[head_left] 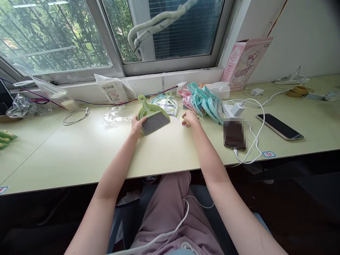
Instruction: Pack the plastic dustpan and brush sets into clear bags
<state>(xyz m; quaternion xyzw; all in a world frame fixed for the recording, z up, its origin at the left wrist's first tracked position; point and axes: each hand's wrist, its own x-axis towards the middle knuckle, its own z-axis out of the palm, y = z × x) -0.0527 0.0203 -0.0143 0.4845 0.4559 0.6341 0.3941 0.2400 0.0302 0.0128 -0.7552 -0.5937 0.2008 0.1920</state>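
My left hand [137,125] grips a small green dustpan-and-brush set [153,119] by its left edge. The set is tilted up off the table, its grey bristles facing me and its looped handle pointing away. To the right, my right hand [191,118] is bent down at the table with its fingers closed. Small red and yellow pieces [185,124] show under those fingertips; what they are and how they are held is too small to make out. Just behind lies another set in clear wrapping [168,103]. Beside my right hand is a pile of turquoise and pink sets [204,101].
A phone [235,135] on a white cable and a second phone [280,126] lie at right. White plugs [235,109], a tape roll [299,91] and a pink box [245,63] are farther back. Plastic bags [114,88] and a coiled cable [76,117] lie left.
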